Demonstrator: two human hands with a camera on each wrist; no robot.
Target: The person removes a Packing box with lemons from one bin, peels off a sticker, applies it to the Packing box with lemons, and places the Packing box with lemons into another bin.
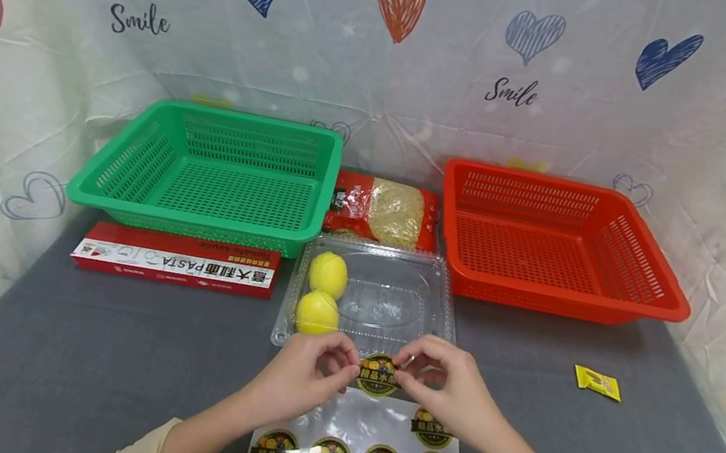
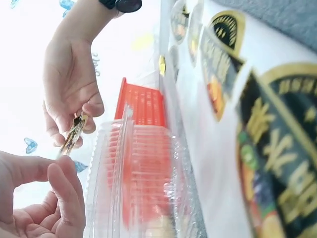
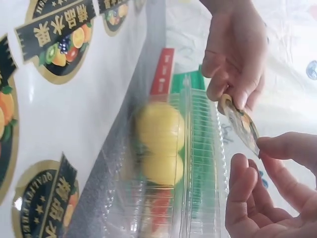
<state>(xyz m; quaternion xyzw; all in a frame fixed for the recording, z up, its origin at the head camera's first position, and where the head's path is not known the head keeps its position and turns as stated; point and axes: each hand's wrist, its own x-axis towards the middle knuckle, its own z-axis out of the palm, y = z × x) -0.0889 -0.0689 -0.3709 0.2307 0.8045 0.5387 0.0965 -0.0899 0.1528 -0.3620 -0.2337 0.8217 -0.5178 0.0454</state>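
Observation:
Between both hands is a round black-and-gold fruit sticker (image 1: 377,375). My left hand (image 1: 306,375) pinches its left edge, and my right hand (image 1: 449,387) pinches the right edge. In the right wrist view the sticker (image 3: 241,124) is seen tilted, lifted off its sheet. Below the hands lies the white sticker sheet (image 1: 365,421), with several matching stickers along its near edge and one at its upper right. Just beyond the hands sits a clear plastic container (image 1: 396,289), two yellow round fruits (image 1: 328,275) in its left side.
A green basket (image 1: 197,217) stands back left, with a red pasta box (image 1: 175,260) in front. At back right is a red basket (image 1: 568,303). A red noodle packet (image 1: 383,211) lies between the baskets. A small yellow packet (image 1: 598,383) lies at right.

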